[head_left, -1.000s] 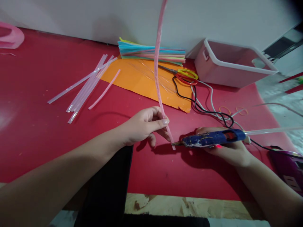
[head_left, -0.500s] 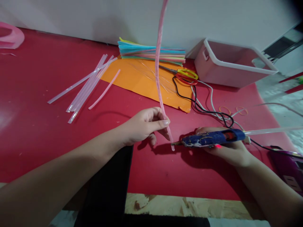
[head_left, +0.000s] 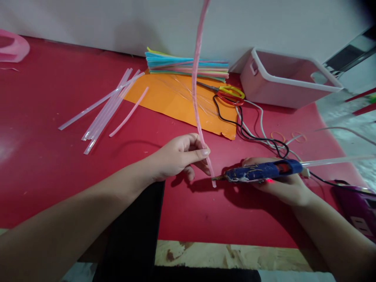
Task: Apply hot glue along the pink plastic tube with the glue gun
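Between thumb and fingers, my left hand [head_left: 186, 154] pinches a long pink pipe cleaner [head_left: 196, 90] close to its lower end. The strip rises past the top of the view. My right hand [head_left: 283, 188] is wrapped round a worn blue hot glue gun [head_left: 255, 171] with a small red light on its side. A clear glue stick [head_left: 335, 160] pokes out of the gun's back. The gun's metal nozzle meets the pipe cleaner near its bottom tip. Part of my right hand is hidden beneath the gun.
Spare glue sticks [head_left: 107, 105] and a short pink piece [head_left: 129, 112] lie left on the red table [head_left: 38, 164]. An orange sheet [head_left: 170, 100] carries coloured pipe cleaners [head_left: 167, 62] and scissors [head_left: 230, 94]. Cables [head_left: 249, 135], a pink bin [head_left: 273, 90] and a purple power strip [head_left: 355, 211] are right.
The pipe cleaner has tilted very slightly rightward at the top. Both hands keep their grips, and the nozzle stays at the strip's lower end. The view has shifted a little.
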